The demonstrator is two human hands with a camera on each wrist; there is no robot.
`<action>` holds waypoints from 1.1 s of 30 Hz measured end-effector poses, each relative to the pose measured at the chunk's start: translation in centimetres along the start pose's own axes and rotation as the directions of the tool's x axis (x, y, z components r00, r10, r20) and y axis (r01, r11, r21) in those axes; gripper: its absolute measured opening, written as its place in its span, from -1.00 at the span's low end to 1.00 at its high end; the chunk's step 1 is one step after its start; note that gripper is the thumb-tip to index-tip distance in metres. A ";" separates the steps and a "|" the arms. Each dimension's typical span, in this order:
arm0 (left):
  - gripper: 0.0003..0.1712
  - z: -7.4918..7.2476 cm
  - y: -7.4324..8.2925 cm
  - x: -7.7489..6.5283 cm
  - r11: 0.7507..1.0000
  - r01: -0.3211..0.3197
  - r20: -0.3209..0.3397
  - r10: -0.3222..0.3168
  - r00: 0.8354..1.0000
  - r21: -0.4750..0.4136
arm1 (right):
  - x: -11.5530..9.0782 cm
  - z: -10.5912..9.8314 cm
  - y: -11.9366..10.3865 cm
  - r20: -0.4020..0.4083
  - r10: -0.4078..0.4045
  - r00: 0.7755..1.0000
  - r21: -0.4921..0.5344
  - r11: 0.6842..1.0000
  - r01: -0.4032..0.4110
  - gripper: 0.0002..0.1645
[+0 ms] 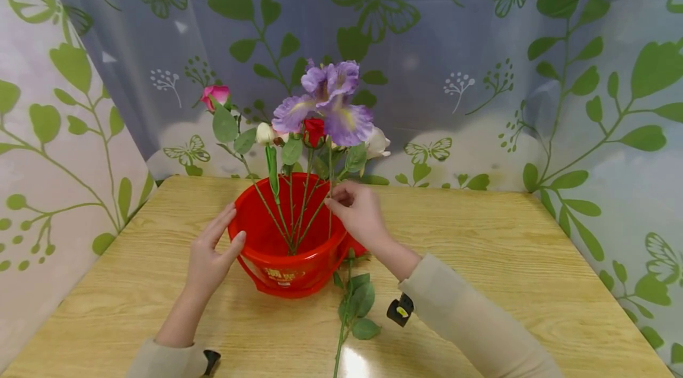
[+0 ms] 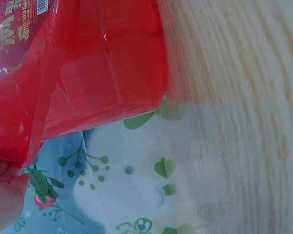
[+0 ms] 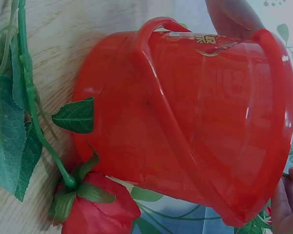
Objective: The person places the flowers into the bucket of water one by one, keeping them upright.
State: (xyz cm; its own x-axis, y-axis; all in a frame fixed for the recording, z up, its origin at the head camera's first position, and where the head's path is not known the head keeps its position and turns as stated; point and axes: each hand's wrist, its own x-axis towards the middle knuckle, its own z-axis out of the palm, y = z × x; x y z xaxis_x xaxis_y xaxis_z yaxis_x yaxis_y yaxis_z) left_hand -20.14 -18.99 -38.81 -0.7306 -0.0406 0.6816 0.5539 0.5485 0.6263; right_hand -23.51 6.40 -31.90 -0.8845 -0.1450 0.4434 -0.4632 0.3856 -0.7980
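A red plastic bucket (image 1: 288,283) stands on the table with several artificial flowers in it. My right hand (image 1: 360,212) pinches the stem of a purple iris (image 1: 347,120) above the bucket's right rim, the stem's lower part reaching inside. Fairly straight fingers of my left hand (image 1: 210,256) rest against the left rim; in the left wrist view only part of that hand (image 2: 5,200) shows. Inside the bucket lean a pink rose (image 1: 216,95), a white tulip (image 1: 264,133), a red rose (image 1: 314,132) and a white flower (image 1: 377,142), partly behind the iris.
Another red rose (image 3: 97,207) lies on the wooden table (image 1: 469,283) beside the bucket's right side, its leafy stem (image 1: 343,330) pointing toward the front edge. A patterned curtain (image 1: 427,58) hangs close behind the table.
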 end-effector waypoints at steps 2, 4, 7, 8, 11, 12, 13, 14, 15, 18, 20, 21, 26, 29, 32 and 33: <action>-0.53 0.0 0.0 0.0 1.000 -0.001 0.000 0.001 1.000 0.001 | 0.0 0.1 0.0 0.009 -0.009 1.000 -0.031 0.999 0.009 -0.94; -0.52 0.0 -0.1 0.0 1.000 -0.003 0.000 0.003 1.000 0.002 | -0.1 0.2 0.0 0.024 -0.003 1.000 -0.045 0.999 0.005 -0.94; -0.52 0.0 -0.2 -0.1 1.000 -0.005 0.001 0.005 1.000 0.004 | -0.2 0.3 0.0 0.037 0.003 0.999 -0.066 0.998 0.000 -0.95; -0.52 0.0 -0.2 -0.1 1.000 -0.005 0.001 0.005 1.000 0.003 | -0.2 0.4 0.0 0.040 0.002 0.999 -0.074 0.997 0.001 -0.95; -0.52 0.0 -0.2 0.0 1.000 -0.002 0.000 0.002 1.000 0.000 | -0.2 0.5 -0.1 0.044 0.000 0.999 -0.084 0.996 0.004 -0.94; -0.52 0.0 -0.2 0.0 1.000 -0.003 0.000 0.003 1.000 0.000 | -0.2 0.5 -0.1 0.047 -0.001 0.999 -0.084 0.996 0.005 -0.93; -0.53 0.0 -0.2 0.0 1.000 -0.002 0.000 0.002 1.000 0.000 | -0.1 0.6 -0.1 0.049 0.000 0.999 -0.082 0.997 0.004 -0.92; -0.53 0.0 -0.2 0.0 1.000 -0.004 0.000 0.004 1.000 0.001 | -0.2 0.6 -0.1 0.052 -0.001 0.999 -0.080 0.997 0.006 -0.91; -0.53 0.0 -0.2 0.0 1.000 -0.006 0.001 0.006 1.000 0.001 | -0.2 0.7 -0.2 0.054 0.002 0.999 -0.074 0.997 0.002 -0.90; -0.52 0.0 -0.2 0.0 1.000 -0.008 0.003 0.008 1.000 0.003 | -0.2 0.8 -0.2 0.057 0.005 0.998 -0.056 0.998 -0.002 -0.86; -0.52 0.0 -0.2 0.0 1.000 -0.005 0.005 0.005 1.000 -0.003 | -0.2 0.9 -0.2 0.058 0.004 0.998 -0.044 0.999 -0.001 -0.83; -0.52 0.1 -0.2 0.0 1.000 -0.003 0.004 0.003 1.000 -0.007 | -0.2 0.9 -0.2 0.058 0.002 0.998 -0.040 0.999 0.000 -0.82; -0.52 0.0 -0.1 0.0 1.000 0.003 0.004 -0.003 1.000 -0.017 | -0.2 0.9 -0.1 0.064 0.005 0.998 -0.030 1.000 -0.003 -0.80; -0.52 -0.1 0.5 0.0 1.000 -0.003 0.000 0.003 1.000 -0.015 | -0.2 1.0 -0.1 0.064 0.008 0.998 -0.027 1.000 -0.006 -0.80; -0.53 -0.3 2.3 0.3 1.000 -0.009 -0.006 0.009 1.000 -0.012 | -0.2 1.0 -0.1 0.063 0.007 0.998 -0.025 1.000 -0.005 -0.81; -0.53 -0.4 2.9 0.4 1.000 -0.009 -0.007 0.009 1.000 -0.011 | -0.2 1.0 -0.1 0.063 0.004 0.998 -0.025 1.000 -0.003 -0.81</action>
State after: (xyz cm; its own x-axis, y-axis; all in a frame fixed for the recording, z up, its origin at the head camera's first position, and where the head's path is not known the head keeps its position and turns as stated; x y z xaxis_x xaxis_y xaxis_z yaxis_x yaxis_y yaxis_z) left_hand -18.64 -17.71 -36.59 -0.7230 -0.0412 0.6896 0.5647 0.5397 0.6244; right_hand -23.34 5.47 -32.30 -0.8883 -0.2006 0.4131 -0.4591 0.4089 -0.7887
